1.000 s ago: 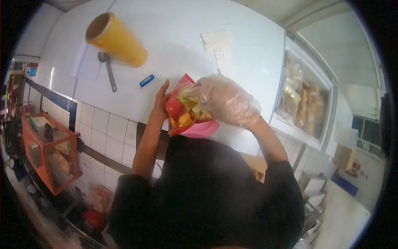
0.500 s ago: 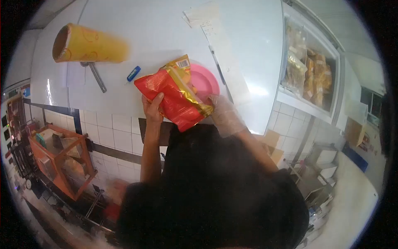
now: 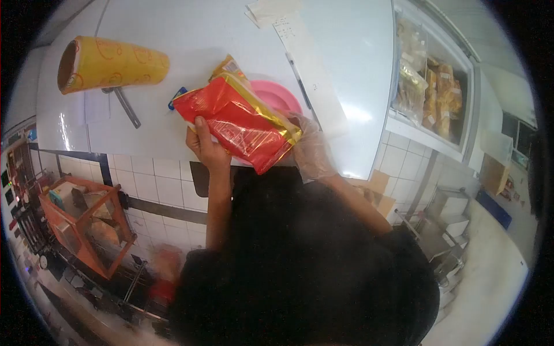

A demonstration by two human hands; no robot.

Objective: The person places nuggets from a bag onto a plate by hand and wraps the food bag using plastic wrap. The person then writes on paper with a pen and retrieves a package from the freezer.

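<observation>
A red and gold foil food bag (image 3: 234,118) is held up in front of me over the near edge of the white table. My bare left hand (image 3: 206,145) grips its lower left edge, thumb on the front. On the right, my right hand (image 3: 312,151), in a clear plastic glove, is closed on the bag's right end; its fingertips are partly hidden behind the foil. Behind the bag lies a pink plate (image 3: 276,95), largely covered from view. Just left of the bag, a blue object (image 3: 178,98) shows in part.
On the white table (image 3: 190,29) lie a yellow roll of film (image 3: 118,62), a grey-handled tool (image 3: 127,108), a pen (image 3: 298,81) and paper sheets (image 3: 320,86). An open freezer (image 3: 467,86) with bagged food stands at right. An orange-framed box (image 3: 86,225) is lower left.
The bag has turned, its red face now more toward me and covering more of the pink plate and the blue object. Both hands keep their hold. The view has shifted slightly.
</observation>
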